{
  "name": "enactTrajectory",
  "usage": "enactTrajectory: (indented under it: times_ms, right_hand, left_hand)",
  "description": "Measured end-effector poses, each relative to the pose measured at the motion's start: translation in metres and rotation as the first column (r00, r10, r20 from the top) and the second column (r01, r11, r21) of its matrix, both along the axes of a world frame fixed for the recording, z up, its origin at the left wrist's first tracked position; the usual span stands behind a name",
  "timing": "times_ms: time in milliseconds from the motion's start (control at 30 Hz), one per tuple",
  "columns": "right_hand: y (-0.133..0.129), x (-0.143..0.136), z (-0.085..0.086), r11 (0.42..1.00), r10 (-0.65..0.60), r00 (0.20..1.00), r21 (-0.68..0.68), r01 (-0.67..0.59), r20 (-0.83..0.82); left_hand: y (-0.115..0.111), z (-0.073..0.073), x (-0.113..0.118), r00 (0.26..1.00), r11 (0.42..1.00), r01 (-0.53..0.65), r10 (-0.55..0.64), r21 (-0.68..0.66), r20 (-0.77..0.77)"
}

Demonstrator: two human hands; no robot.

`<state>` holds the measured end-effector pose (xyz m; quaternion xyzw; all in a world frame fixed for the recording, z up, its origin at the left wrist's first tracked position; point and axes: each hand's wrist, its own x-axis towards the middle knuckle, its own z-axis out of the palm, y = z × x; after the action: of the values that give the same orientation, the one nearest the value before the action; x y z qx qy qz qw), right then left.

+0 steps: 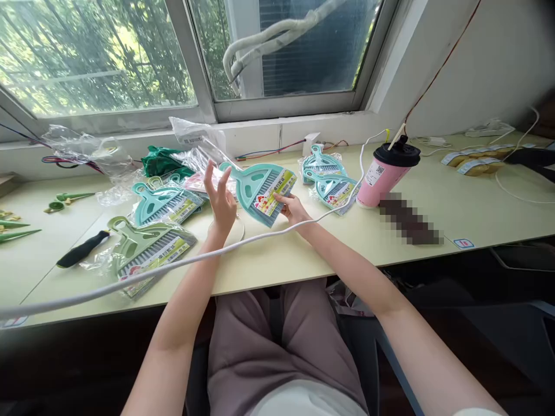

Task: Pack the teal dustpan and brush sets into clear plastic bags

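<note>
A pale desk (433, 190) stands under a daylit window (130, 58) beside a white wall (498, 63).

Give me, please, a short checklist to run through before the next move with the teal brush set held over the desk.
1. Right hand grips the teal brush set at its label end: ok.
2. Left hand open, fingers spread beside the set, not gripping: ok.
3. Clear bag behind the set, whether it is open: cannot tell.
4. White cable lies across the desk under both wrists: not ok.
5. Pink cup upright, lid on, apart from the hands: ok.
</note>
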<state>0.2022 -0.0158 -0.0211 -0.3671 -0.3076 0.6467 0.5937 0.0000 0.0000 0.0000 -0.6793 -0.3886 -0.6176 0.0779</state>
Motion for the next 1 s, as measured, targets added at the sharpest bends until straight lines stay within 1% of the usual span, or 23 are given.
enactTrajectory:
  times_ms: [67, 167, 233, 300, 400, 500, 633, 733, 833, 900, 1000]
  right_hand:
    - [0.000, 0.000, 0.001, 0.999, 0.037, 0.999, 0.017, -0.037, 0.010]
    - [-0.003, -0.001, 0.004, 0.995, 0.072, 0.997, 0.067, -0.072, 0.008]
    - [-0.004, -0.001, 0.005, 0.994, 0.065, 0.998, 0.090, -0.064, -0.002]
    - [-0.004, -0.001, 0.004, 0.996, 0.034, 0.999, 0.084, -0.033, -0.016]
    - [-0.002, 0.001, 0.001, 0.998, -0.054, 0.997, 0.012, 0.055, -0.053]
    - [0.001, 0.003, -0.002, 0.987, -0.146, 0.986, -0.076, 0.140, -0.081]
    - [0.002, 0.006, -0.002, 0.980, -0.173, 0.980, -0.115, 0.162, -0.098]
    - [0.002, 0.006, 0.001, 0.986, -0.155, 0.982, -0.080, 0.147, -0.111]
    - [0.001, 0.006, 0.006, 0.995, -0.100, 0.990, -0.036, 0.097, -0.096]
    - [0.000, 0.005, 0.008, 1.000, -0.026, 0.997, -0.007, 0.025, -0.073]
    - [-0.004, 0.002, 0.008, 0.991, 0.120, 0.992, 0.066, -0.118, -0.028]
  left_hand:
    - [-0.002, 0.001, 0.002, 1.000, 0.998, 0.024, -0.023, 0.058, -0.010]
    - [-0.005, 0.006, 0.003, 0.997, 0.972, 0.033, -0.050, 0.232, 0.066]
    - [-0.008, 0.010, 0.001, 0.992, 0.951, 0.021, -0.058, 0.309, 0.110]
    - [-0.009, 0.014, 0.000, 0.992, 0.952, -0.022, -0.018, 0.307, 0.126]
    - [-0.009, 0.014, 0.000, 0.990, 0.964, -0.082, 0.049, 0.252, 0.135]
    - [-0.007, 0.010, 0.000, 0.992, 0.970, -0.045, 0.015, 0.238, 0.127]
    - [-0.003, 0.004, 0.000, 0.986, 0.972, -0.052, 0.015, 0.227, 0.164]
    - [-0.002, 0.004, 0.001, 0.992, 0.960, -0.025, -0.011, 0.278, 0.129]
    - [-0.003, 0.006, 0.002, 0.996, 0.966, -0.023, 0.000, 0.258, 0.090]
    - [-0.003, 0.006, 0.004, 0.996, 0.969, -0.025, 0.003, 0.247, 0.090]
    - [-0.002, 0.005, 0.006, 0.990, 0.963, 0.025, -0.061, 0.268, 0.127]
